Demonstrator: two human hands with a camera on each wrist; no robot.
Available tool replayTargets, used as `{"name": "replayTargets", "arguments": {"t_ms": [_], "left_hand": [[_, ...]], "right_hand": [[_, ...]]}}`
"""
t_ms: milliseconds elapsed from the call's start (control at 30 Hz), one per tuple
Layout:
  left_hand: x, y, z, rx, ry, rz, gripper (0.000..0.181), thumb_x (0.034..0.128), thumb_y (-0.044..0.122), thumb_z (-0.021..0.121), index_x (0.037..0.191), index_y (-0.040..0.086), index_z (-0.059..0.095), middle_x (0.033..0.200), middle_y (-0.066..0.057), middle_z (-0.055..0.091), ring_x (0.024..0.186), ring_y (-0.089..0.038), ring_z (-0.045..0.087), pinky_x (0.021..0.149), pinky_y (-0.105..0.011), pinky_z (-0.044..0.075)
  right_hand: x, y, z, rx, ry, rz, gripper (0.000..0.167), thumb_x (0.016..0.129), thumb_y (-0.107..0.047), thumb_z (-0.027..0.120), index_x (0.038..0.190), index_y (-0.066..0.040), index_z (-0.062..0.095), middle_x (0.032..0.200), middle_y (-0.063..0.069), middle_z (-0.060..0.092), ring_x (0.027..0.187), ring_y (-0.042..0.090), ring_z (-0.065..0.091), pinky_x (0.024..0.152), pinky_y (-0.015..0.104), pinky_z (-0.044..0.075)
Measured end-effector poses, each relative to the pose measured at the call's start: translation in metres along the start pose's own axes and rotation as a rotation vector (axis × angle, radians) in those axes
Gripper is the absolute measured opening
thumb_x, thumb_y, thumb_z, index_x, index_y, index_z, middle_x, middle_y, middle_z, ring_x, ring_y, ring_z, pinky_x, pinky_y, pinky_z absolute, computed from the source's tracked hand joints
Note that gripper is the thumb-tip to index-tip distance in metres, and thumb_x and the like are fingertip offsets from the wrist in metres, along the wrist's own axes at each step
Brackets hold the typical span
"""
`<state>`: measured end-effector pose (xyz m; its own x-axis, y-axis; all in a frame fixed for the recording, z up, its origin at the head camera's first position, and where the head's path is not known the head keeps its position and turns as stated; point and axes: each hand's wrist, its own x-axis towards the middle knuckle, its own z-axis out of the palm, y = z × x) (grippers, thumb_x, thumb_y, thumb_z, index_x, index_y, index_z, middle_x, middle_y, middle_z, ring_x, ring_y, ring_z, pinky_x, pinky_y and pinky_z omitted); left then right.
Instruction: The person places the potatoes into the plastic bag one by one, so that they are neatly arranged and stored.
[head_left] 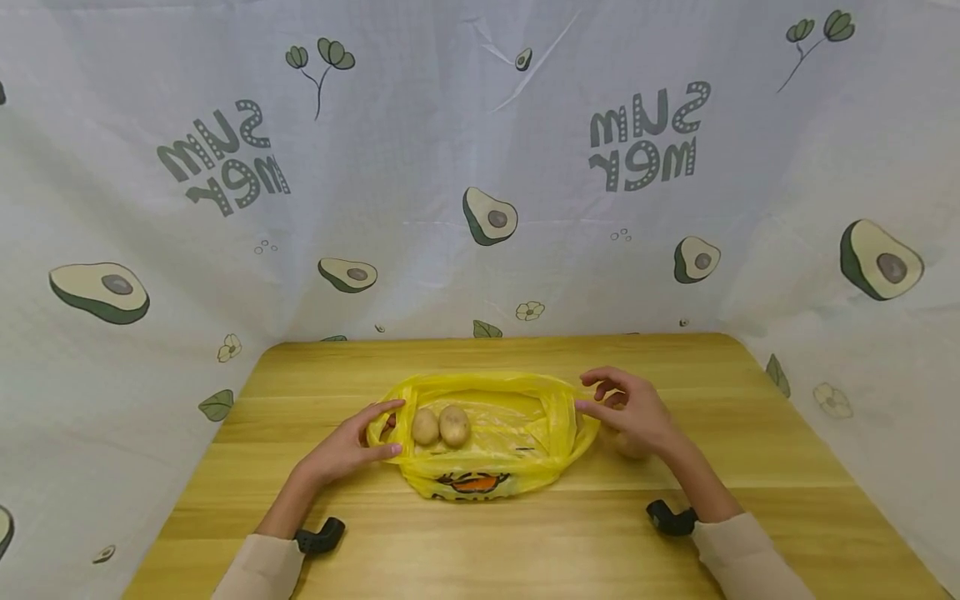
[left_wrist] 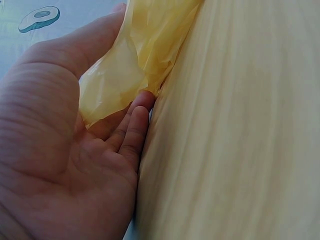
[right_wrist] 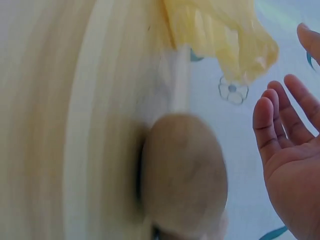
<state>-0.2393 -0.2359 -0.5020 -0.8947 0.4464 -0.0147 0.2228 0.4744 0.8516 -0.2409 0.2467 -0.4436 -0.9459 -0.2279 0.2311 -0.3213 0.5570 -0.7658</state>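
Note:
A yellow plastic bag (head_left: 480, 483) lies on the table with its mouth spread open upward. Two potatoes (head_left: 454, 426) sit side by side inside, toward its left end. My left hand (head_left: 348, 446) holds the left handle; in the left wrist view the yellow film (left_wrist: 135, 65) passes between thumb and fingers. By the right handle (head_left: 585, 429) is my right hand (head_left: 633, 412), fingers loosely bent and nothing held. The right wrist view shows a gap between these fingers and the bag. Another potato (right_wrist: 185, 175) rests on the table, partly hidden under my right hand in the head view.
The wooden table (head_left: 480, 550) has rounded far corners. A pale curtain (head_left: 420, 167) printed with avocados hangs behind it and at both sides. Black wrist mounts (head_left: 321, 536) are strapped on both wrists. Part of something pale brown shows behind the potato in the right wrist view.

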Motion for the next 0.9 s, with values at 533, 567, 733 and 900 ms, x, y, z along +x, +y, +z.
{"name": "replayTargets", "arguments": {"t_ms": [533, 567, 733, 900], "left_hand": [[-0.002, 0.001, -0.001, -0.016, -0.011, -0.016, 0.072, 0.0949, 0.038, 0.075, 0.157, 0.031, 0.041, 0.168, -0.013, 0.029, 0.157, -0.042, 0.019, 0.118, -0.072, 0.023], [-0.002, 0.001, -0.001, -0.016, -0.011, -0.019, 0.072, 0.095, 0.038, 0.075, 0.157, 0.032, 0.041, 0.169, -0.013, 0.028, 0.157, -0.042, 0.017, 0.118, -0.072, 0.023], [-0.002, 0.002, -0.002, -0.006, -0.007, -0.016, 0.072, 0.0947, 0.038, 0.075, 0.157, 0.031, 0.041, 0.169, -0.013, 0.028, 0.157, -0.043, 0.017, 0.118, -0.073, 0.022], [-0.001, 0.002, 0.0, -0.008, -0.007, -0.012, 0.072, 0.0942, 0.038, 0.076, 0.157, 0.03, 0.042, 0.168, -0.012, 0.03, 0.157, -0.043, 0.017, 0.119, -0.073, 0.021]], "right_hand": [[-0.022, 0.031, -0.036, -0.13, 0.089, 0.011, 0.036, 0.093, -0.026, 0.079, 0.124, -0.01, 0.069, 0.115, 0.016, 0.069, 0.09, 0.014, 0.061, 0.076, 0.018, 0.051], [-0.023, 0.032, -0.038, -0.137, 0.091, 0.013, 0.036, 0.093, -0.026, 0.079, 0.125, -0.011, 0.069, 0.117, 0.016, 0.069, 0.091, 0.016, 0.062, 0.076, 0.019, 0.051], [-0.027, 0.036, -0.046, -0.166, 0.079, 0.033, 0.042, 0.093, -0.028, 0.078, 0.13, -0.009, 0.068, 0.126, 0.017, 0.068, 0.102, 0.022, 0.06, 0.08, 0.023, 0.05], [-0.032, 0.044, -0.054, -0.207, 0.054, 0.074, 0.05, 0.095, -0.031, 0.076, 0.136, -0.006, 0.064, 0.133, 0.018, 0.066, 0.108, 0.027, 0.059, 0.082, 0.026, 0.049]]}}
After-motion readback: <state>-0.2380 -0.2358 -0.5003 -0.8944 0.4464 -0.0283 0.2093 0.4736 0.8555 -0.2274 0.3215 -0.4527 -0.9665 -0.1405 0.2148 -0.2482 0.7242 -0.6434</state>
